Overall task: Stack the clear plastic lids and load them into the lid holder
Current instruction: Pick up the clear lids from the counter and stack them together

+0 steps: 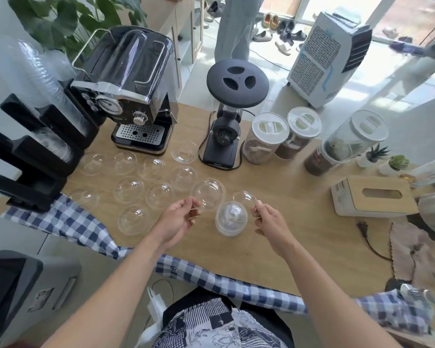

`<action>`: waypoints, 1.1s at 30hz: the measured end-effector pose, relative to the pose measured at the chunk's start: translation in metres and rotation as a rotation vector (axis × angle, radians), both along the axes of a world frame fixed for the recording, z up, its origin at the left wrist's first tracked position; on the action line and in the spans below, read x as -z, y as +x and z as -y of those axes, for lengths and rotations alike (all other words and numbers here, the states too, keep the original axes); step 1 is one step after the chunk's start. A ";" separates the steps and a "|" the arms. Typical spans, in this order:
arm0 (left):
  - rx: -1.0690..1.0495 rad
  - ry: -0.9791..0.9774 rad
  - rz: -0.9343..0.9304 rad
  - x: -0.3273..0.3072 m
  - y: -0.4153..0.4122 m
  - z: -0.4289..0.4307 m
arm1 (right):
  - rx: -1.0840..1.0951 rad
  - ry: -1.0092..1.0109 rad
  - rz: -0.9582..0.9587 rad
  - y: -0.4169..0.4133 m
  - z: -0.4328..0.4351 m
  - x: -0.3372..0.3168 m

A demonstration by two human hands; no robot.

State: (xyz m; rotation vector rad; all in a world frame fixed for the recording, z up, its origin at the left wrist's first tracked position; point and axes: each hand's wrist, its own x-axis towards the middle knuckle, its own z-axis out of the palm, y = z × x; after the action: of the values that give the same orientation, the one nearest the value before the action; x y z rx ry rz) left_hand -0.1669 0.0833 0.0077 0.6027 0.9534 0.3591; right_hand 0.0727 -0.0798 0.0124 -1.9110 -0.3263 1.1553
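A bright room with a wooden table (pixel 274 197), a black coffee machine (pixel 131 96) and a grinder (pixel 226 116) at the back. Just getting started, by the look of it. Only a small stack of lids (pixel 229 218) built so far, standing on the table between the two hands. Lots of loose lids (pixel 146 182) spread over the table to the left, about ten of them, not yet stacked. Left hand (pixel 178 219) with fingers pinched on the rim of one lid (pixel 208 194), lifted near the stack. Right hand (pixel 268 219) with fingers pinched on the edge of another lid (pixel 244 197), just beside the stack. Black lid holder (pixel 33 156) at the far left of the table, with see-through things already sitting in some slots, hard to tell exactly what. Nothing from the small stack loaded there yet. Lids round like little domes, see-through and shiny, thin and light, probably slippery and easy to squash
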 end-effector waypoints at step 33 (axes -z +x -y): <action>0.632 0.864 -0.749 0.017 0.049 0.047 | -0.316 0.025 0.364 -0.032 0.013 0.014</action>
State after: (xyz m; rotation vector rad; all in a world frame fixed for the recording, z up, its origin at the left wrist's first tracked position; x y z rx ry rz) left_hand -0.1176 0.0365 -0.0096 1.8651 1.2290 -0.0693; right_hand 0.0407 -0.0930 -0.0015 -2.0947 -0.8619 0.9857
